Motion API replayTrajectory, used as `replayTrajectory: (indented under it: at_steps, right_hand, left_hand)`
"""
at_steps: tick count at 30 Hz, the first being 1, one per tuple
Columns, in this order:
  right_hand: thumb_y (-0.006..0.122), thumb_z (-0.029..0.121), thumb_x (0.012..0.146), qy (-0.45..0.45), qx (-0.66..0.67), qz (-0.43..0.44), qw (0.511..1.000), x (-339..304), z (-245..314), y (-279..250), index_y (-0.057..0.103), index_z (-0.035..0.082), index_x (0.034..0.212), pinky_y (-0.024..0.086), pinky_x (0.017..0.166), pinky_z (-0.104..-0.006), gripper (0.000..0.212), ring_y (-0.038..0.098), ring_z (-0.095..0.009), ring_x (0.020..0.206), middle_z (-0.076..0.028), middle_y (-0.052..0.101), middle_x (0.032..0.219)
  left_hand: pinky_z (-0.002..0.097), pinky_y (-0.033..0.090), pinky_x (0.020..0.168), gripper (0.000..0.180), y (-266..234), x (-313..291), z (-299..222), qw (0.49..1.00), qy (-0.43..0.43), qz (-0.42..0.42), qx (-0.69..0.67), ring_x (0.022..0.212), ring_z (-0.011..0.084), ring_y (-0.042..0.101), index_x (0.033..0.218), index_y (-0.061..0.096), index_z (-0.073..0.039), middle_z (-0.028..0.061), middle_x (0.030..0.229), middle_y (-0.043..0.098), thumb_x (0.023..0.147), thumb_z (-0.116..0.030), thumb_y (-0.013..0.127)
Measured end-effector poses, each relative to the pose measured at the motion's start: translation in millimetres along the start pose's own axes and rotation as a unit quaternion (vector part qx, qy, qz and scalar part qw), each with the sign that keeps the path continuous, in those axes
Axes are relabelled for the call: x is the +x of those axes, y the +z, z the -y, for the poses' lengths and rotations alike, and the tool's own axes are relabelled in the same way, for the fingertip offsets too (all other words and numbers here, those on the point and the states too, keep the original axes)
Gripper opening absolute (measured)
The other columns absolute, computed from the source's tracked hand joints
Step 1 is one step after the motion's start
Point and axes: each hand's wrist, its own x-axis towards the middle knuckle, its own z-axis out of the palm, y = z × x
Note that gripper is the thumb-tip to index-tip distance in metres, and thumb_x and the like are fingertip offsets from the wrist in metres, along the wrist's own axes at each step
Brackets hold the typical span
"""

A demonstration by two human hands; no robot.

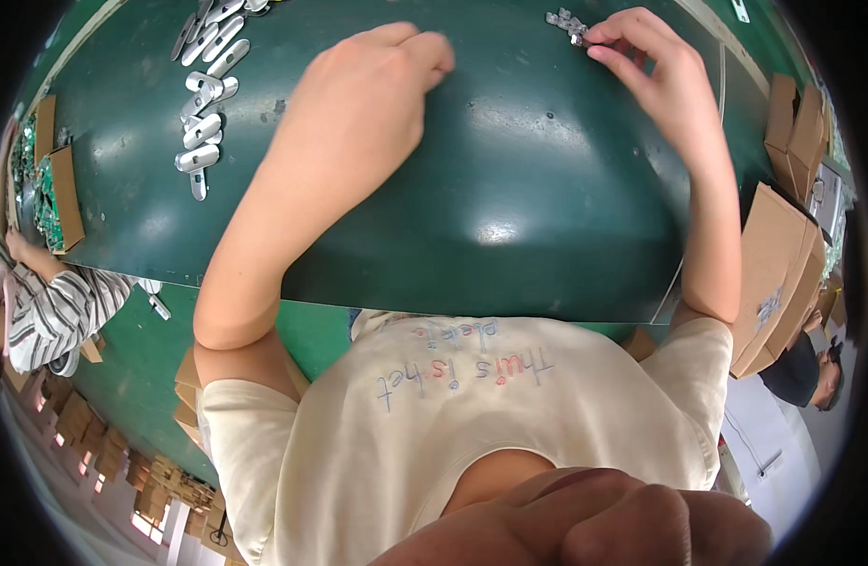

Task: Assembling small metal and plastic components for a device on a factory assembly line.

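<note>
My left hand (363,99) is held over the green tabletop (405,236), its fingers curled in and its back toward me. Whatever those fingers may hold is hidden. At the far right, thumb and forefinger of my right hand (674,90) pinch a small shiny metal part (578,40). That pinch is right beside a little heap of small clear-grey pieces (564,19), too small to identify. To the left of my left hand lie several flat silver metal plates (200,132) with rounded ends, some showing a small slot, in an overlapping row.
Cardboard boxes with green circuit boards (68,198) stand at the left edge, near a person in a striped sleeve (52,311). Open cardboard boxes (773,274) line the right side, with another person in dark clothing (800,373) beyond. The table's near edge runs close to my body.
</note>
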Motion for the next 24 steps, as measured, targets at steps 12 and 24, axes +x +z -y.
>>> replayTrajectory:
  at_steps: [12,24]
  right_hand:
    - [0.062,-0.002,0.073,0.132,-0.376,0.077,0.914,-20.6,37.4,-0.2,0.056,0.001,0.086,0.046,0.069,-0.0358,0.015,0.056,-0.034,0.08,-0.015,0.054,0.084]
    - [0.064,-0.003,0.071,0.288,-0.4,0.062,0.868,-12.9,55.9,-42.0,0.06,-0.002,0.082,0.046,0.061,-0.0278,0.012,0.059,-0.02,0.068,-0.011,0.058,0.075]
  left_hand:
    - [0.0197,0.041,0.058,0.024,25.9,5.8,-33.0,0.934,-0.056,0.036,-0.351,0.064,0.0076,0.048,0.109,0.05,-0.01,0.0025,0.076,0.053,0.09,0.003,0.043]
    - [0.0205,0.044,0.054,0.022,14.4,7.3,-28.5,0.86,-0.179,0.05,-0.476,0.064,0.0093,0.056,0.109,0.056,0.004,0.0112,0.087,0.064,0.088,-0.002,0.053]
